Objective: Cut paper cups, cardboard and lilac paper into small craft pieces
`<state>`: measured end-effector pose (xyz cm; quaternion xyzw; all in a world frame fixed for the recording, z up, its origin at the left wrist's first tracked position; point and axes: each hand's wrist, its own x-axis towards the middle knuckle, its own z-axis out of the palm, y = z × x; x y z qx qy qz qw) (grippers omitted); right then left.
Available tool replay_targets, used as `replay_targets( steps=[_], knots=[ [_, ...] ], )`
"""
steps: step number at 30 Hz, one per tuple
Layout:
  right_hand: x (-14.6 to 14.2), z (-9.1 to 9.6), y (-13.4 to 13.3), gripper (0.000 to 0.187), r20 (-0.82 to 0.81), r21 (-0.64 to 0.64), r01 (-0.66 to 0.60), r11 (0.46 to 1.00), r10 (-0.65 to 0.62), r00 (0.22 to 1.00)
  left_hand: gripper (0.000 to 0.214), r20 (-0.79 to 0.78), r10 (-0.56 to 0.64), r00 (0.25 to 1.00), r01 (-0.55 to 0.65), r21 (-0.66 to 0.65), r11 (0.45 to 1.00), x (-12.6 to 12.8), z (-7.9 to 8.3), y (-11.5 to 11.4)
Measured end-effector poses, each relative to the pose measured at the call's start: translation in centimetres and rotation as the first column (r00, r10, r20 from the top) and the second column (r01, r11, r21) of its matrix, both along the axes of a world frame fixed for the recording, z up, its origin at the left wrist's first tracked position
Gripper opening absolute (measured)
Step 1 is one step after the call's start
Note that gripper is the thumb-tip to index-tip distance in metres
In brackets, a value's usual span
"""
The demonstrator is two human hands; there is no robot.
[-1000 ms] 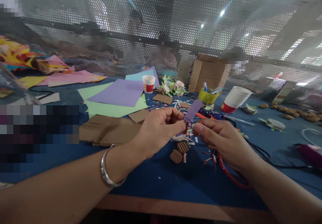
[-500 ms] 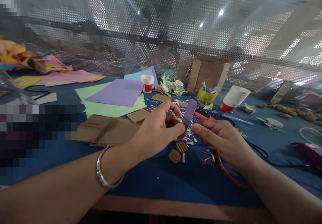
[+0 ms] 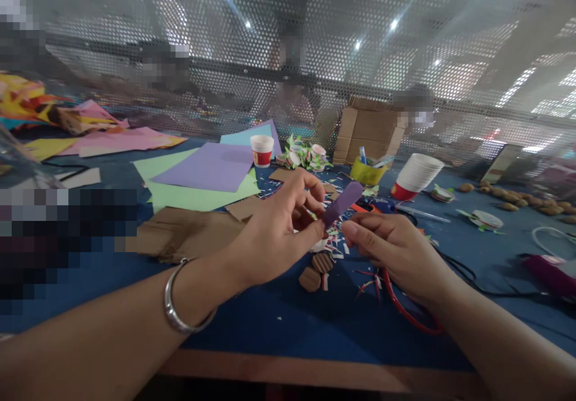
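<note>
My left hand (image 3: 281,233), with a silver bangle on its wrist, pinches the lower end of a purple paper strip (image 3: 345,202) between thumb and fingers. The strip's rounded free end tilts up to the right. Close by, my right hand (image 3: 391,245) has thumb and forefinger pressed together; whatever it may hold is hidden. A red curved band (image 3: 407,310) shows under the right hand, partly covered by it. Two small brown cardboard pieces (image 3: 310,279) lie on the table below the left fingers, among paper scraps (image 3: 335,245).
Purple paper (image 3: 207,167) and folded cardboard (image 3: 184,233) lie left. Behind stand a paper cup (image 3: 261,150), a yellow pen holder (image 3: 366,173), a cardboard box (image 3: 371,131) and stacked cups (image 3: 416,176). Right are walnut-like brown objects (image 3: 517,197) and a purple tool (image 3: 549,272) with a cord.
The purple strip has turned in my left fingers and leans further right, with its lower end now behind the thumb. My right hand has barely moved.
</note>
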<state>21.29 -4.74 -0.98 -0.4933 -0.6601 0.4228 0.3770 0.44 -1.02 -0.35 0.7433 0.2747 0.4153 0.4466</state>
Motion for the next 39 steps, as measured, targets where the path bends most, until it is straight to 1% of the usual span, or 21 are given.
replay_targets(
  steps=[3,5,8,12,15,19,23,26,31,36,39],
  knots=[
    [0.0,0.18,-0.04,0.04,0.021,0.004,-0.013,1.0,0.013,1.0,0.017,-0.051,0.001,0.999,0.005,0.118,0.993,-0.12,0.15,-0.1],
    [0.0,0.25,-0.08,0.039,0.022,0.005,-0.008,1.0,0.008,1.0,0.015,-0.067,-0.033,0.997,0.042,0.141,0.989,-0.16,0.25,-0.19],
    [0.0,0.25,-0.09,0.04,0.025,0.012,0.001,1.0,-0.001,1.0,0.024,-0.111,-0.041,0.993,0.059,0.159,0.985,-0.19,0.32,-0.29],
    [-0.01,0.24,-0.06,0.039,0.061,0.01,-0.01,1.0,0.009,0.998,0.039,-0.18,0.009,0.984,0.038,0.255,0.966,-0.28,0.39,-0.15],
    [-0.03,0.31,0.01,0.039,0.082,0.018,-0.011,1.0,0.009,0.997,0.043,-0.182,-0.01,0.983,0.068,0.318,0.946,-0.41,0.65,0.0],
    [-0.05,0.34,0.04,0.041,0.053,-0.004,-0.023,1.0,0.024,0.998,0.047,-0.211,-0.03,0.977,0.11,0.374,0.921,-0.65,0.98,0.04],
    [0.03,0.24,-0.07,0.043,0.057,-0.019,-0.016,1.0,0.017,0.998,0.053,-0.232,-0.039,0.972,0.13,0.391,0.911,-0.83,0.77,0.14],
    [0.05,0.21,-0.11,0.044,0.062,-0.021,-0.022,1.0,0.023,0.998,0.053,-0.238,-0.037,0.97,0.13,0.384,0.914,-0.86,0.66,0.2],
    [0.09,0.22,0.04,0.045,0.082,-0.004,-0.029,1.0,0.029,0.996,0.053,-0.261,-0.04,0.965,0.142,0.384,0.912,-0.83,0.91,0.22],
    [0.28,0.24,0.07,0.051,0.131,0.076,-0.036,0.996,0.026,0.991,0.056,-0.28,-0.037,0.959,0.145,0.376,0.915,-0.88,0.97,0.34],
    [0.35,0.17,0.08,0.051,0.143,0.105,-0.028,0.994,0.013,0.99,0.055,-0.283,-0.042,0.958,0.145,0.352,0.925,-0.91,0.95,0.35]
  ],
)
